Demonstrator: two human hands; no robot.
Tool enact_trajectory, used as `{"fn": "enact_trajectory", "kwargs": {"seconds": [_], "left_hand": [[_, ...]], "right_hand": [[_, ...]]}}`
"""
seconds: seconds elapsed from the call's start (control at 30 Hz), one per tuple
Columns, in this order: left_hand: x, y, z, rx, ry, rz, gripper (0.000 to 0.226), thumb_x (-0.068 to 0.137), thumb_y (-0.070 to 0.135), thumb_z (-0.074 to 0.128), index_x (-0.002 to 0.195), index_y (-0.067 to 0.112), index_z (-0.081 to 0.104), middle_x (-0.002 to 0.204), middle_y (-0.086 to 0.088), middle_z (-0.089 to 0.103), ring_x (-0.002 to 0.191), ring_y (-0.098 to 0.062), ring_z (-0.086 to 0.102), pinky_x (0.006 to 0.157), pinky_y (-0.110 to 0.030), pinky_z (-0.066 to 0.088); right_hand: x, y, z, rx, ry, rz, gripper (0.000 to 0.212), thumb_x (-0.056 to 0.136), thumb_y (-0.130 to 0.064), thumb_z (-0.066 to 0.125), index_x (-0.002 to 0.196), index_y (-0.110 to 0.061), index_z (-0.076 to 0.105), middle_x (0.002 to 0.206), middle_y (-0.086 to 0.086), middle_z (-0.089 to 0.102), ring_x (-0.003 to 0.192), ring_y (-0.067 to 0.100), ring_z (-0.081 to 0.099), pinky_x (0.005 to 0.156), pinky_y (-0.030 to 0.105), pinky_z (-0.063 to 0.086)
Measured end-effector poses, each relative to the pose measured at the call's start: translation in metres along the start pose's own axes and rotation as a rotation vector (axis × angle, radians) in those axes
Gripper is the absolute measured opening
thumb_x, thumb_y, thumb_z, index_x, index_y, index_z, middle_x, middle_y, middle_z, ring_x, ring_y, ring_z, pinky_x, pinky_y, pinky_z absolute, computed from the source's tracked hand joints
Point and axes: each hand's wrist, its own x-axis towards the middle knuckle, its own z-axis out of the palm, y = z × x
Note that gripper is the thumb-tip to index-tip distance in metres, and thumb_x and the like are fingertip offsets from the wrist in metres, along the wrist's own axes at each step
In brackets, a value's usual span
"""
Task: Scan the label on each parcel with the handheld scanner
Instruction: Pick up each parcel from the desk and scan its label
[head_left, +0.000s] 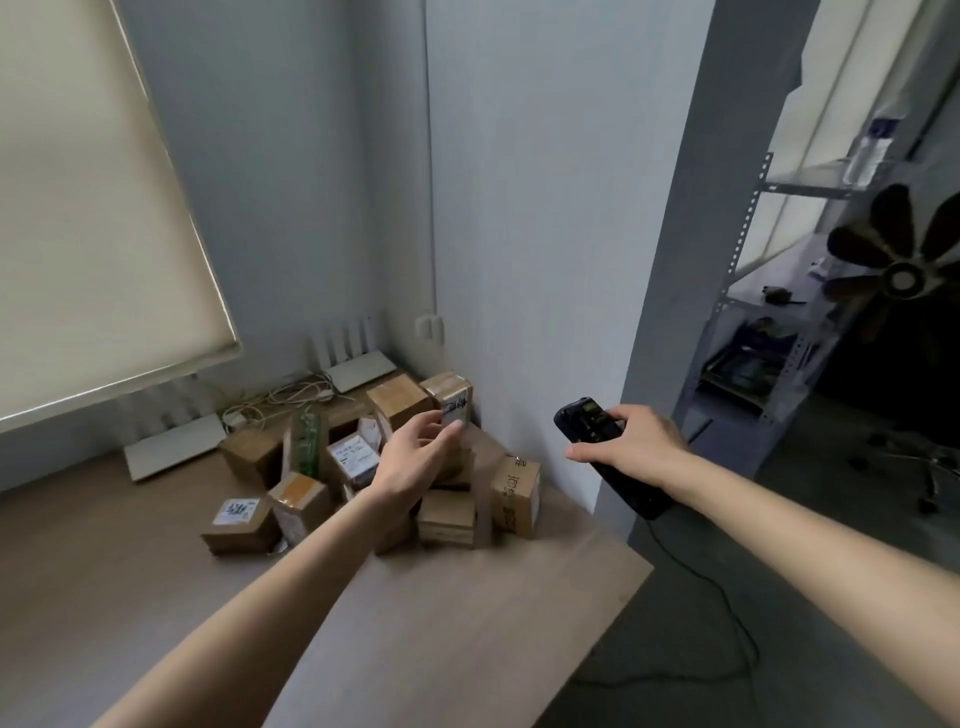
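Note:
Several small cardboard parcels are heaped in the desk's far corner against the wall. My left hand (418, 453) reaches over the pile, its fingers at a tall parcel (451, 397) with a white label facing me; a firm grip is not plain. My right hand (631, 441) grips a black handheld scanner (587, 415) to the right of the pile, its head pointing up and away. Other labelled parcels lie lower left: one with a label on top (236, 514) and one with a white label (354, 457). A brown box (514, 496) stands at the right of the heap.
The wooden desk (467, 623) ends in a front-right edge. Two white routers (174, 452) (361, 370) and tangled cables (280, 397) sit behind the pile. A metal shelf (753, 322), a fan (901, 275) and a floor cable (727, 613) are at right.

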Motion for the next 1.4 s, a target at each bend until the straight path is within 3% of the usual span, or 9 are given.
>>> {"fn": "enact_trajectory", "kwargs": {"seconds": [0.27,0.73,0.9,1.0,1.1,1.17,1.27,1.33,1.4], "left_hand": [[0.106,-0.048,0.046,0.029,-0.093,-0.08,0.06,0.096,0.048,0.062,0.146,0.018,0.051,0.133,-0.004,0.062,0.118,-0.019,0.06,0.098,-0.033,0.051],[0.203,-0.172,0.154,0.18,-0.201,-0.338,0.066,0.095,0.051,0.061,0.151,0.022,0.043,0.152,-0.001,0.048,0.136,-0.019,0.047,0.109,-0.037,0.042],[0.233,-0.206,0.182,0.207,-0.194,-0.433,0.073,0.093,0.054,0.062,0.155,0.023,0.037,0.159,-0.002,0.04,0.144,-0.023,0.039,0.117,-0.046,0.037],[0.244,-0.223,0.2,0.142,-0.203,-0.509,0.076,0.095,0.049,0.063,0.158,0.022,0.031,0.159,-0.005,0.039,0.144,-0.025,0.041,0.116,-0.04,0.038],[0.249,-0.231,0.215,0.093,-0.2,-0.56,0.075,0.097,0.043,0.062,0.159,0.019,0.028,0.156,-0.009,0.043,0.136,-0.023,0.049,0.106,-0.032,0.04],[0.248,-0.23,0.22,0.063,-0.207,-0.584,0.07,0.099,0.037,0.061,0.158,0.018,0.028,0.15,-0.008,0.049,0.119,-0.017,0.055,0.094,-0.027,0.045],[0.244,-0.227,0.222,-0.075,-0.24,-0.647,0.043,0.102,0.028,0.056,0.144,0.019,0.051,0.126,-0.005,0.068,0.104,-0.019,0.068,0.089,-0.035,0.057],[0.24,-0.217,0.22,-0.129,-0.198,-0.654,0.018,0.103,0.028,0.055,0.12,0.024,0.061,0.108,-0.001,0.07,0.099,-0.02,0.069,0.086,-0.038,0.059],[0.237,-0.207,0.219,-0.155,-0.144,-0.644,0.02,0.102,0.035,0.056,0.118,0.022,0.055,0.11,-0.001,0.064,0.101,-0.022,0.065,0.09,-0.045,0.058]], "right_hand": [[0.099,0.027,0.035,0.024,-0.036,0.103,0.07,0.064,-0.06,0.091,0.121,-0.028,0.068,0.11,-0.001,0.073,0.1,0.022,0.068,0.09,0.037,0.058],[0.223,0.152,0.154,0.13,-0.243,0.374,0.057,0.064,-0.058,0.092,0.109,-0.031,0.071,0.097,-0.008,0.073,0.09,0.016,0.07,0.07,0.026,0.053],[0.262,0.178,0.198,0.2,-0.299,0.434,0.071,0.054,-0.069,0.088,0.112,-0.031,0.071,0.1,-0.007,0.075,0.091,0.018,0.072,0.085,0.036,0.061],[0.276,0.187,0.219,0.256,-0.319,0.456,0.056,0.059,-0.065,0.089,0.101,-0.035,0.067,0.097,-0.007,0.074,0.091,0.017,0.07,0.088,0.037,0.06],[0.286,0.192,0.234,0.33,-0.328,0.483,0.053,0.06,-0.066,0.089,0.097,-0.037,0.065,0.097,-0.009,0.073,0.091,0.016,0.07,0.086,0.035,0.06],[0.289,0.192,0.239,0.429,-0.344,0.496,0.059,0.068,-0.059,0.089,0.113,-0.029,0.067,0.103,-0.007,0.072,0.093,0.012,0.068,0.075,0.028,0.056],[0.289,0.193,0.238,0.548,-0.351,0.515,0.055,0.078,-0.05,0.087,0.117,-0.023,0.058,0.1,-0.009,0.065,0.085,0.001,0.057,0.062,0.017,0.041],[0.286,0.194,0.234,0.579,-0.35,0.505,0.056,0.078,-0.05,0.087,0.117,-0.025,0.056,0.098,-0.011,0.063,0.087,0.001,0.058,0.065,0.018,0.042],[0.282,0.195,0.229,0.579,-0.326,0.493,0.066,0.072,-0.057,0.088,0.122,-0.025,0.059,0.105,-0.008,0.067,0.098,0.011,0.064,0.078,0.026,0.05]]}}
